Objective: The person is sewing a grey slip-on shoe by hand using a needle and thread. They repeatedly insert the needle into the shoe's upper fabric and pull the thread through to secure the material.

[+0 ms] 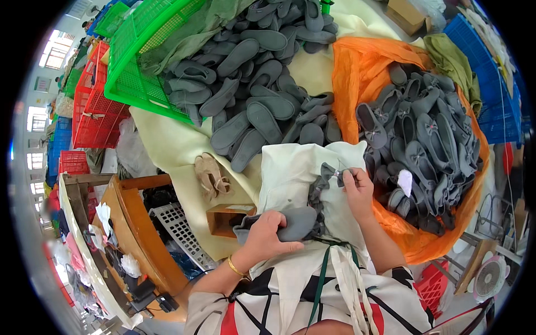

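Observation:
My left hand (261, 241) is closed around a dark grey slip-on shoe (300, 223), its rounded toe pointing right. Between the thumb and fingers of my right hand (359, 191) is a small grey bow (331, 174) with a shiny centre. More grey bows (317, 200) lie in a strip on the white cloth (287, 167) across my lap, between both hands. The shoe and the pinched bow are apart. Part of the shoe's heel end is hidden by my left hand.
Loose grey shoes (262, 120) spill from a tipped green crate (125, 84) ahead. At right, an orange sack (349, 84) holds shoes with bows (430, 139). Beige sandals (209, 176) and a small cardboard box (223, 220) sit left, near a wooden desk (137, 229).

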